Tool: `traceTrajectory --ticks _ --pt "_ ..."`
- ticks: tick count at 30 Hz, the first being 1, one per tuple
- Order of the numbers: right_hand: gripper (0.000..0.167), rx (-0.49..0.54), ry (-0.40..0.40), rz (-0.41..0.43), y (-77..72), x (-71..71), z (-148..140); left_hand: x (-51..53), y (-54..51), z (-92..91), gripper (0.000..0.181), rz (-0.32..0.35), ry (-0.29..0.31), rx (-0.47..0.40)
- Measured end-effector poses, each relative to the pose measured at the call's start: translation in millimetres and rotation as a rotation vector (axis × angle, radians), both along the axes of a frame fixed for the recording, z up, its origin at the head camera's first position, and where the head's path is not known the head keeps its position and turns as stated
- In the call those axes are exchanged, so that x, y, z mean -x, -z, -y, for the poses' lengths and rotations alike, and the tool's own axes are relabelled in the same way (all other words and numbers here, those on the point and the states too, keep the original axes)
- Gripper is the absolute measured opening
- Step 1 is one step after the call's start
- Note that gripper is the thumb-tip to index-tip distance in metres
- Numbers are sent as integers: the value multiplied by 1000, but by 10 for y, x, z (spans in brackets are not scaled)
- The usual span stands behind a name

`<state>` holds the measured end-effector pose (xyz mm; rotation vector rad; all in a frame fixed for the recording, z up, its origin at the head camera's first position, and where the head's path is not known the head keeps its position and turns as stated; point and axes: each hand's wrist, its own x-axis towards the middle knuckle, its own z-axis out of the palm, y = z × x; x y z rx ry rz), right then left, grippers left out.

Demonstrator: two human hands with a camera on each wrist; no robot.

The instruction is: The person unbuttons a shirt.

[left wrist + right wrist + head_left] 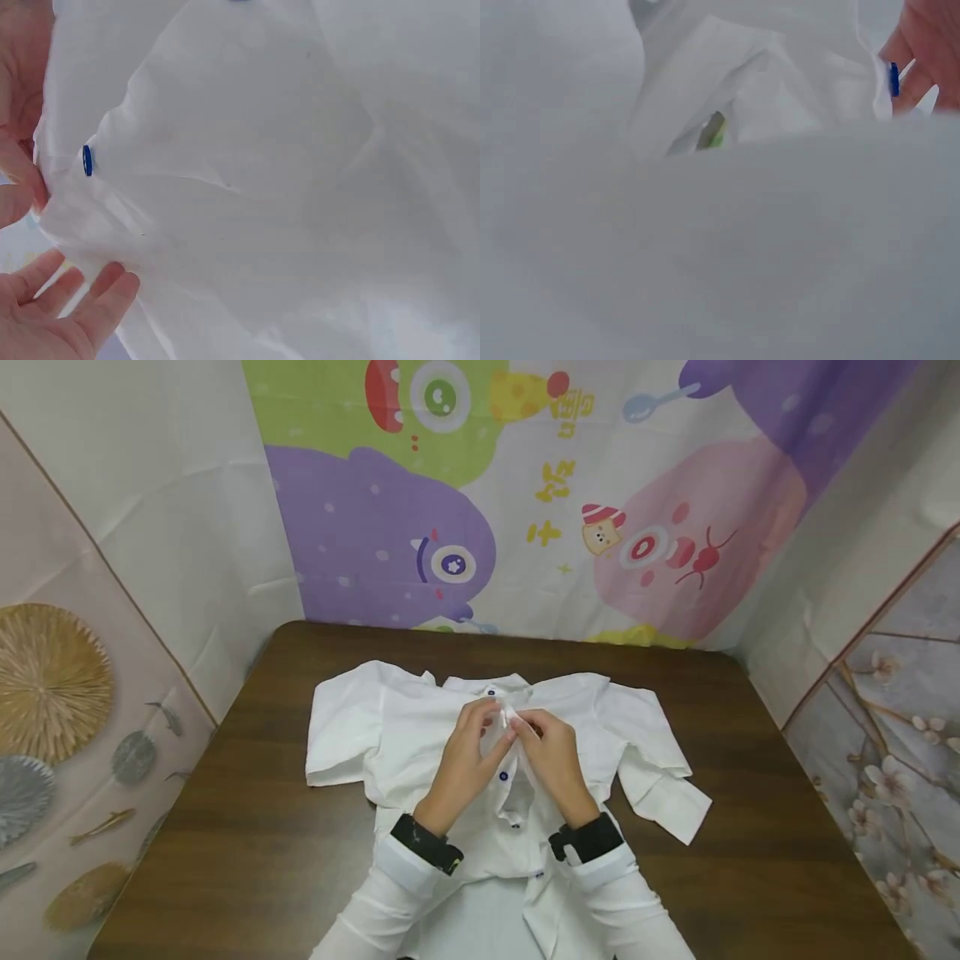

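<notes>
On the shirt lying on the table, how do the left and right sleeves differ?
The left sleeve shows one blunt end; the right sleeve has an end section jutting out. The right sleeve reaches lower in the head view than the left sleeve. Both are white.

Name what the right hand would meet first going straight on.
The right hand would probably first meet the white shirt, bunched up between the hands; the left hand seems just beyond, though depth is unclear.
</notes>
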<state>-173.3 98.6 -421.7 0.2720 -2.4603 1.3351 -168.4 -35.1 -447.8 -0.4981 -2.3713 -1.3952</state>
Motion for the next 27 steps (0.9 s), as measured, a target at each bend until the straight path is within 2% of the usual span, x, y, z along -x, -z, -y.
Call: traceTrajectory --ticks 6,17,22,27 --pt "16 16 -22 -36 -74 -67 -34 -29 -100 -18 35 -47 -12 26" --pt "15 -26 -14 -120 -85 -139 -21 -103 -215 -24 18 -86 -131 121" --pt "16 -35 -8 -132 -62 -153 -16 -119 -232 -5 13 -67 -132 121" --pt "16 -33 -2 -138 -39 -153 -17 -126 -236 23 13 -60 -102 93"
